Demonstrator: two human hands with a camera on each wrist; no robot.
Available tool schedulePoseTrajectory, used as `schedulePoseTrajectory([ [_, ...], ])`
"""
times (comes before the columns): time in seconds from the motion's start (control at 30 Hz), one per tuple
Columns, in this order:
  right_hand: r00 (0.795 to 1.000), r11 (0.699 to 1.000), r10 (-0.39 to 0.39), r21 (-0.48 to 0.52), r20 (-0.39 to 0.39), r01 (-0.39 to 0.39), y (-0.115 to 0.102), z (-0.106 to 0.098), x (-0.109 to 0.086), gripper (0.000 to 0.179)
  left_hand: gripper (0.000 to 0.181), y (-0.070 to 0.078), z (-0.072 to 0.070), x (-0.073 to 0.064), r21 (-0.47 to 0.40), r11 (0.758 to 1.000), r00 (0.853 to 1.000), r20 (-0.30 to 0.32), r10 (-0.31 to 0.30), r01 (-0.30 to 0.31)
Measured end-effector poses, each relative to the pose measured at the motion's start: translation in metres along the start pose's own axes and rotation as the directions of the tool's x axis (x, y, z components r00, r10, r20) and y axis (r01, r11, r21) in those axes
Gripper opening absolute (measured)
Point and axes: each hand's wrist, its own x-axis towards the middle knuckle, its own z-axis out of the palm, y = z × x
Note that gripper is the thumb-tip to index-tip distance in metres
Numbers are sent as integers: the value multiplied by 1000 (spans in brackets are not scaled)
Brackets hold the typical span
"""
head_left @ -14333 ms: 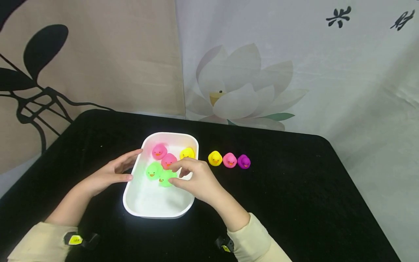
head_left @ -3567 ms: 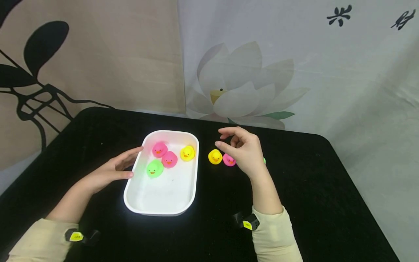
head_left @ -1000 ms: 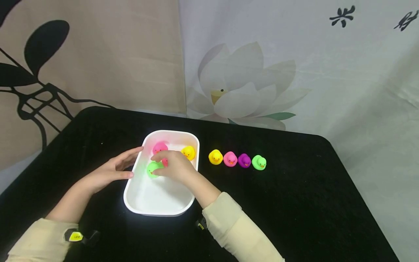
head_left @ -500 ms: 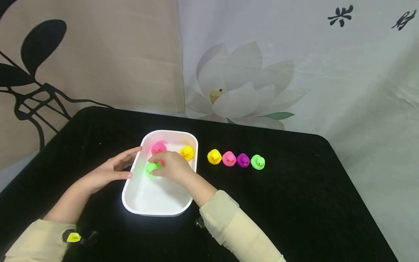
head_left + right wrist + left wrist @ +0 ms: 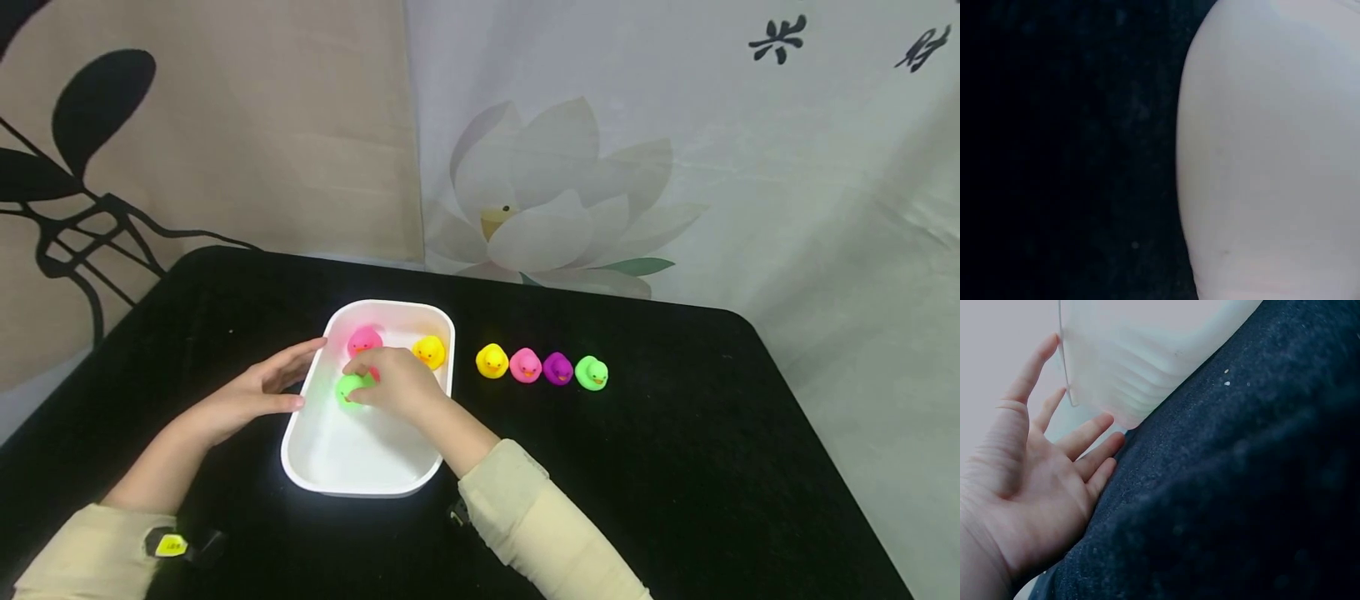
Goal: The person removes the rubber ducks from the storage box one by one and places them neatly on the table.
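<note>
A white tray (image 5: 360,454) stands on the black cloth, left of centre in the head view. My left hand (image 5: 243,400) is at its left side, thumb and fingers spread and touching the rim. In the left wrist view the left hand (image 5: 1041,487) has its fingers extended against the tray wall (image 5: 1154,356). Inside the tray, my right hand (image 5: 405,383) pinches a green rubber duck (image 5: 348,388) between thumb and fingers. Behind it sits a pink duck (image 5: 363,340); another pink one is mostly hidden by the hand. A yellow duck (image 5: 428,352) lies near the right wall.
Right of the tray, a row of ducks runs yellow (image 5: 492,361), pink (image 5: 526,365), purple (image 5: 558,368), green (image 5: 592,372). A printed curtain (image 5: 787,183) hangs behind the table. The right wrist view holds only dark cloth and a pale blurred surface.
One green duck has gone from the tray to the row's right end. My right hand has come back from the row to the other green duck; over the last second it barely moves.
</note>
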Motion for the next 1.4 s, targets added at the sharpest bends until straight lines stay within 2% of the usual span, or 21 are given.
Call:
schedulePoseTrajectory([
  [0.3, 996, 995, -54, 78, -65, 59, 0, -6, -6, 39, 72, -1, 0, 0, -5, 1000, 1000, -1, -1, 1],
  [0.6, 983, 984, -99, 130, -154, 120, -2, -12, -17, 38, 71, 0, 0, 0, -8, 1000, 1000, 2, -2, 2],
  [0.87, 964, 959, -137, 214, -228, 186, -1, -20, -28, 35, 73, -4, -1, 0, -3, 1000, 1000, 8, -7, 7],
  [1.07, 953, 941, -137, 265, -272, 211, 1, -28, -38, 34, 73, -4, 0, 0, 0, 1000, 1000, 8, -2, 2],
  [1.4, 932, 920, -145, 302, -333, 251, 3, -46, -53, 32, 73, -1, 0, 1, -5, 1000, 1000, -1, -9, 9],
])
